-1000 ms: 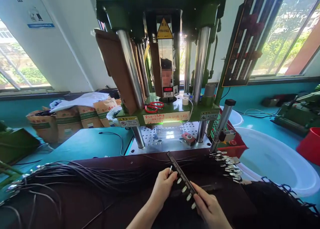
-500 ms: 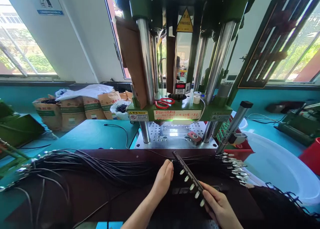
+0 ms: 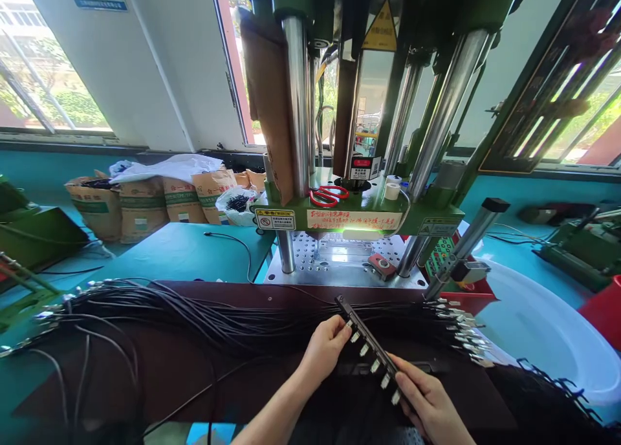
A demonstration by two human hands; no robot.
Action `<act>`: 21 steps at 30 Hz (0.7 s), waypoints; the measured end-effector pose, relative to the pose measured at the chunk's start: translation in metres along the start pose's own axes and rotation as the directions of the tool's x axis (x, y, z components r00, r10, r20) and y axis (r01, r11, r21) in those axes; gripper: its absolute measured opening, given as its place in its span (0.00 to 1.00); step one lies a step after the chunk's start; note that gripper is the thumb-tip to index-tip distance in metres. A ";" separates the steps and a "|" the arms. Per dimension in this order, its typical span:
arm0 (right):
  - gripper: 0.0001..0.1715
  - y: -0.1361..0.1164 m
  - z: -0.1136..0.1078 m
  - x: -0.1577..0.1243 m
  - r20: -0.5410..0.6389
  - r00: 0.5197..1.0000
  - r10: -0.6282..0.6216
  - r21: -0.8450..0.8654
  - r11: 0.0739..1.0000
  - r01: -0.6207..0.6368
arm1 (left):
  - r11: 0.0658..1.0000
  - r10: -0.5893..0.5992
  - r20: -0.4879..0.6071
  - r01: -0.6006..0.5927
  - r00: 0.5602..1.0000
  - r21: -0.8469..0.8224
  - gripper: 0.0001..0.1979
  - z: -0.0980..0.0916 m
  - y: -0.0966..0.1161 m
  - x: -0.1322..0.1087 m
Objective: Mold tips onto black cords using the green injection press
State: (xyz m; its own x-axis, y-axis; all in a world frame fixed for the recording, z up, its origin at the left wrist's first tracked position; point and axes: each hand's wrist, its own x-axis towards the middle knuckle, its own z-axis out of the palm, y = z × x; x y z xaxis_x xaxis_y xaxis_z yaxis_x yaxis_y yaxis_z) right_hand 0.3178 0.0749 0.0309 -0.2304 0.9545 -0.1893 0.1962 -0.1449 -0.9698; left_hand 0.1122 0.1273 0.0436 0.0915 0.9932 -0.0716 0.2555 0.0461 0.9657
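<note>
- Bar [image 3: 370, 339], dark and narrow, slants over the tabletop [image 3: 165, 361], its upper end pointing towards the far edge and its lower end towards you.
- Metal connectors [image 3: 375, 365] stick out in a row along the bar's left side, spaced apart from one another.
- Your right hand [image 3: 424, 396] grips the bar near its lower end, thumb on top and fingers wrapping its right side.
- Your left hand [image 3: 327, 348] is closed in a pinch at the bar's upper end; a small metal connector [image 3: 348, 325] shows at the fingertips, though you cannot tell how far it is seated.
- Black cables [image 3: 208, 315] run in a loose bundle along the far part of the tabletop, and their metal ends [image 3: 48, 315] gather at its left edge.
- More metal plugs [image 3: 463, 335] lie piled by the far right corner of the tabletop.
- Beyond the far edge, straight ahead of you, stands a green press [image 3: 291, 202] with red-handled scissors [image 3: 330, 196] on its plate.
- A red block [image 3: 381, 265] sits on the press's steel bed [image 3: 301, 260], towards its right side.
- Past the tabletop's right edge you have a large pale tub [image 3: 543, 309].
</note>
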 end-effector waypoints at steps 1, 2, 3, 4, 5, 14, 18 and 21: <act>0.34 0.001 0.000 0.000 0.010 0.999 -0.037 -0.064 0.997 0.038 | 1.000 0.001 -0.007 -0.001 1.000 -0.005 0.12 0.000 0.001 0.000; 0.33 0.002 0.001 0.001 0.028 0.996 -0.081 -0.137 0.987 0.084 | 1.000 0.002 -0.015 -0.002 1.000 -0.007 0.12 0.000 0.002 0.001; 0.33 0.002 0.001 0.001 0.047 0.991 -0.122 -0.213 0.969 0.129 | 1.000 0.002 -0.021 -0.002 1.000 -0.009 0.12 0.000 0.002 0.001; 0.33 0.002 0.000 0.002 0.067 0.986 -0.153 -0.281 0.945 0.165 | 1.000 0.001 -0.024 -0.001 1.000 -0.013 0.12 0.000 0.002 0.001; 0.32 0.000 -0.003 0.002 0.085 0.982 -0.170 -0.339 0.922 0.189 | 1.000 0.000 -0.022 0.000 1.000 -0.023 0.11 0.000 0.003 0.001; 0.28 -0.104 -0.070 0.031 0.291 0.950 -0.112 -0.755 0.584 0.300 | 0.927 0.083 0.090 -0.044 0.992 -0.373 0.11 0.002 0.052 0.007; 0.18 -0.119 -0.080 0.081 0.048 0.981 -0.187 -0.896 0.427 0.125 | 0.875 0.109 0.056 -0.069 0.993 -0.479 0.21 0.002 0.071 0.027; 0.18 -0.122 -0.080 0.121 -0.023 0.978 -0.209 -0.886 0.457 0.077 | 0.829 -0.028 0.101 0.079 0.995 -0.553 0.29 0.005 0.060 0.033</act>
State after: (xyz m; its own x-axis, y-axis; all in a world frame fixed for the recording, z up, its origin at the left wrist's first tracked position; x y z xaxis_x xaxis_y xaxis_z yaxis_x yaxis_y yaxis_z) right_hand 0.3424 0.2294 0.1385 -0.2441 0.9695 0.0212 0.9166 0.2378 -0.3213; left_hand 0.1351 0.1627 0.0982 0.1809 0.9757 -0.1233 -0.3129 0.1759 0.9333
